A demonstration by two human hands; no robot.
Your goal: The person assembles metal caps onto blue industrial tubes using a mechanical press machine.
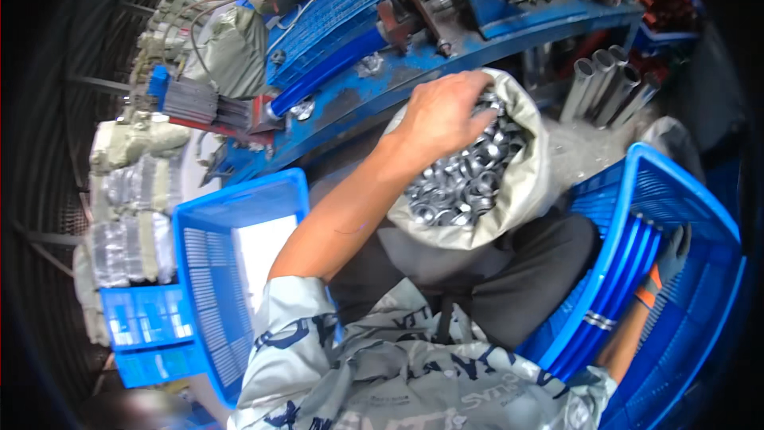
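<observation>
Blue tubes (622, 277) lie lengthwise forward-right; left fingers (475, 80) spread over rings (465, 189), right fingers (680, 242) too obscured to tell.

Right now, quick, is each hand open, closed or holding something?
Left hand: open, thumb and fingers apart, over metal rings in a pale bag.
Right hand: gloved, beside blue tubes; its grip cannot be told.
</observation>
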